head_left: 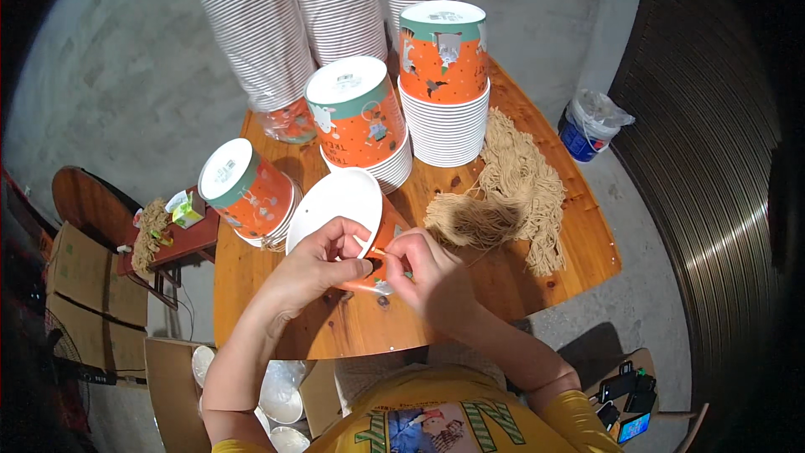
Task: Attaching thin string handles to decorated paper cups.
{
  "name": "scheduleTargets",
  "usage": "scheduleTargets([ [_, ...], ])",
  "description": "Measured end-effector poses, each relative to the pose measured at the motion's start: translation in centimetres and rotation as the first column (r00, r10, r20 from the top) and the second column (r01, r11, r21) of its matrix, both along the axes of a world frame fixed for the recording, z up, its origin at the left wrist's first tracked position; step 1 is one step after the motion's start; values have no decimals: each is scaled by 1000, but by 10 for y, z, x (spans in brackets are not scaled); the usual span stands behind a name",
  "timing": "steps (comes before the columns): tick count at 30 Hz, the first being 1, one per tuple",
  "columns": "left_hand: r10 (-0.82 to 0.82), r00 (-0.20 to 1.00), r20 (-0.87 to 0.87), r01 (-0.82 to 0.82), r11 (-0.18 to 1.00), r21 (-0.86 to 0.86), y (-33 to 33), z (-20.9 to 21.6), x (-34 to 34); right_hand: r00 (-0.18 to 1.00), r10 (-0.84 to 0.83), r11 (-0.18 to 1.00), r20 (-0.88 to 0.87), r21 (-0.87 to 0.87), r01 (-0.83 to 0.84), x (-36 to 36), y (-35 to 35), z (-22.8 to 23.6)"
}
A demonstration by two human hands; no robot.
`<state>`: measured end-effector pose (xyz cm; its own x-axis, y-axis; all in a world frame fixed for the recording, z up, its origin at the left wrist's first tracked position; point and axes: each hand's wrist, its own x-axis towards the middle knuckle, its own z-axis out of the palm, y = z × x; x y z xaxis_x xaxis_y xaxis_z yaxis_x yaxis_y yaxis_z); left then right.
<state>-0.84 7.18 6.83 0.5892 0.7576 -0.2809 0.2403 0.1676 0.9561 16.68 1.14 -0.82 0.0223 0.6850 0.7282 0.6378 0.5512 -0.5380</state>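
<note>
An orange paper bucket [333,204] with a white inside lies tipped on its side, its mouth toward the left. My left hand [323,262] is closed on its rim, with the fingers inside the mouth and the thumb near the outer wall. Close to the thumb, my right hand [429,273] pinches a short pale strand of cord [379,252] against the bucket's side just below the rim. How the strand passes through the wall is hidden by my fingers. A heap of tan cord [524,189] lies to the right of the bucket.
Upside-down stacks of orange buckets [444,59] stand on the wooden table [570,285], with wrapped stacks [260,42] behind. A red bench [180,239] carries more cord at left. A white-and-blue pail [587,130] sits on the floor at right. Open cardboard boxes [172,386] hold white buckets below.
</note>
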Motion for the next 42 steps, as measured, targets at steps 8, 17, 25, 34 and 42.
scheduleTargets([
  [8,-13,999,-35,15,999,30,-4,-2,3,998,-41,999,51,29,40,-1,0,-1],
  [17,-107,994,-3,107,994,-2,-6,-19,12,993,-96,991,67,-85,102,6,-11,-11],
  [25,-146,976,-158,177,963,201,-6,-44,25,993,-105,978,-51,-186,94,9,-18,-18],
  [34,10,958,-287,156,821,549,-8,-45,29,842,-1,851,-539,-443,-282,33,-13,-25],
  [42,38,988,-147,83,679,729,-11,-31,37,938,146,793,-313,-530,-300,43,-9,19],
])
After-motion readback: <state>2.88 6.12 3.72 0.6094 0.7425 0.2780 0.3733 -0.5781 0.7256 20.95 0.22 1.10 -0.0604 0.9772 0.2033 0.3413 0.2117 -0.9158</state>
